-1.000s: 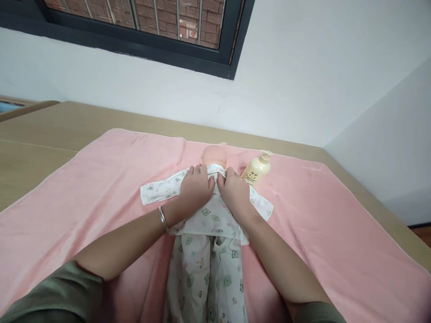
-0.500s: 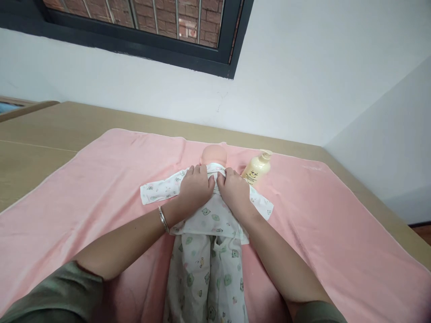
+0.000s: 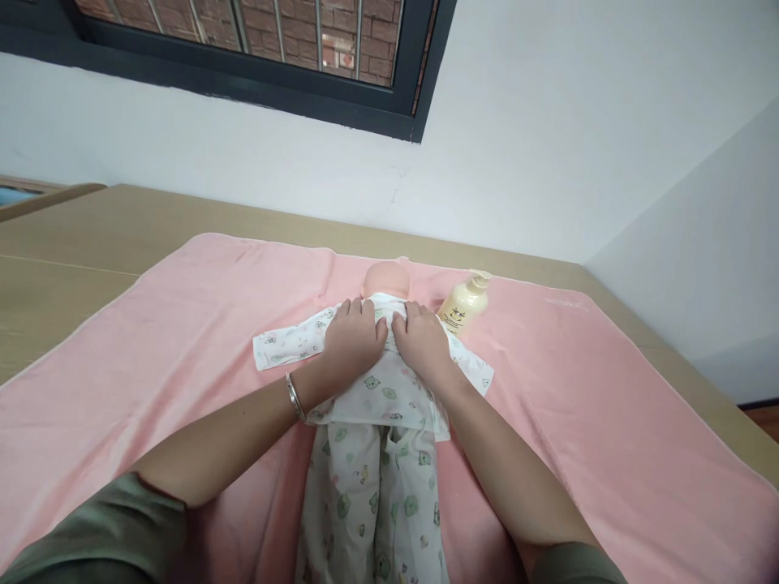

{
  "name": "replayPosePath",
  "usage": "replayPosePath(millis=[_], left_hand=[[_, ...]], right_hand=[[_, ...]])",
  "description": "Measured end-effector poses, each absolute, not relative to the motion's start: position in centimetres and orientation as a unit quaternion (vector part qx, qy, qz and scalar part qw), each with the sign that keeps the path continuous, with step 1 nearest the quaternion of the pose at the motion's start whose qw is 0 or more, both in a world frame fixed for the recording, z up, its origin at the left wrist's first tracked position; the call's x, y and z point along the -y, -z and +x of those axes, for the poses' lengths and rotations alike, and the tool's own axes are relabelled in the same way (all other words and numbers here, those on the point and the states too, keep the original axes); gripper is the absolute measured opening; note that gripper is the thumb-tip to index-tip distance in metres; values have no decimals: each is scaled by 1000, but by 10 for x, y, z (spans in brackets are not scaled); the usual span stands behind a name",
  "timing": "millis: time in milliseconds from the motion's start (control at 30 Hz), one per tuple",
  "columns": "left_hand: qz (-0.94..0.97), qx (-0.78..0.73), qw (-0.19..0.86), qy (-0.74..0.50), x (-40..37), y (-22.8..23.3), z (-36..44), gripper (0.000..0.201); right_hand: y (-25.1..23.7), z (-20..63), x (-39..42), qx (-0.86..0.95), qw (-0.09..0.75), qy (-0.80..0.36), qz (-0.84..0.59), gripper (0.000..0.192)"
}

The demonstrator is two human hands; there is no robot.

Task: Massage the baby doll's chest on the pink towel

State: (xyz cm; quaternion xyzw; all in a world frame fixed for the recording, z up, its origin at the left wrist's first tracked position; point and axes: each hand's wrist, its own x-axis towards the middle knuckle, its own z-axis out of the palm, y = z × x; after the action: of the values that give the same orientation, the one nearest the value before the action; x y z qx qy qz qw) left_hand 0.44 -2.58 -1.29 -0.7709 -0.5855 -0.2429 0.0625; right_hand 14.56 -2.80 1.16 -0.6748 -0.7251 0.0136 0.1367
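Note:
A baby doll (image 3: 386, 280) lies stretched out with its bald head toward the wall; its face does not show. It wears a white printed baby shirt (image 3: 389, 397), sleeves spread to both sides, and matching printed trousers (image 3: 377, 503). My left hand (image 3: 355, 334) rests flat on the shirt's upper left, fingers over the shoulder and thumb pointing inward. On the opposite shoulder lies my right hand (image 3: 422, 341), equally flat, its thumb near the other thumb. Neither hand visibly grips the cloth. Just beyond my right hand is a cream-coloured pump bottle (image 3: 466, 304).
Beneath the doll spreads a pink blanket (image 3: 584, 405) with a few folds, over a wooden surface (image 3: 164, 215). Behind it stands a white wall (image 3: 505, 178) with a dark-framed window (image 3: 389, 109). The bottle sits on the blanket, tilted in view.

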Motion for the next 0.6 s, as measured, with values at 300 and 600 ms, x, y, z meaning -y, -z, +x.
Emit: replayPosePath(millis=[300,600], left_hand=[[-759,585,62,279,26,20,5,51],[-759,608,29,231,30,7,5,28]], right_hand=[[-12,145,27,718,129,-30,-683,43],[-9,147,26,700,152,-54,-696,57]])
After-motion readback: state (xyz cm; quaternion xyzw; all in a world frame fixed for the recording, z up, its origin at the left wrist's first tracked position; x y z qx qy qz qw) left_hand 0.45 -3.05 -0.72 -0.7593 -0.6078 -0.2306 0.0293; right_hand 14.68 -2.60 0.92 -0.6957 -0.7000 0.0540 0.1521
